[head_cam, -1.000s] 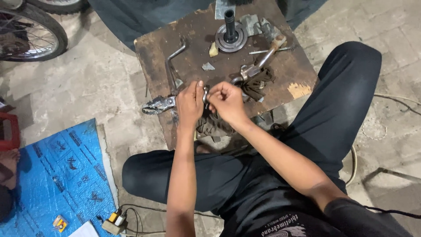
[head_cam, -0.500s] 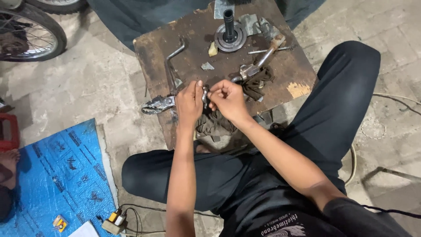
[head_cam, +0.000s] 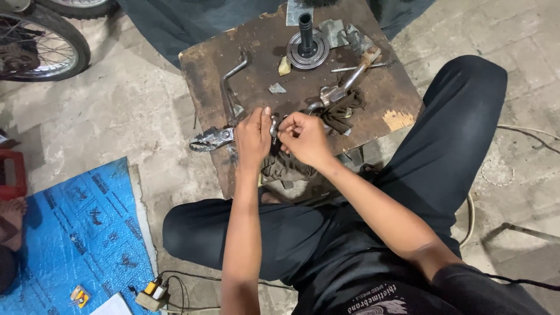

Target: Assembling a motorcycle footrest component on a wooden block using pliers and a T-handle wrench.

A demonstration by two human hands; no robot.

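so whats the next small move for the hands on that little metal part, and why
Probably a small turn or re-seat of the small metal part, kept low over the wooden board. Both the left hand and the right hand pinch it between fingertips, so neither is free to reach the pliers lying just left of them.

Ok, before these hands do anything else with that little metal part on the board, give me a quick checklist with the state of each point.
1. Small metal part pinched between left hand and right hand: ok.
2. Both hands over the wooden board, not past its edge: ok.
3. Pliers beside the left hand, within reach: ok.
4. Round hub with shaft upright, apart from the hands: ok.
5. Dark rag free of the fingers: ok.
6. Part's exact condition: cannot tell, too small.
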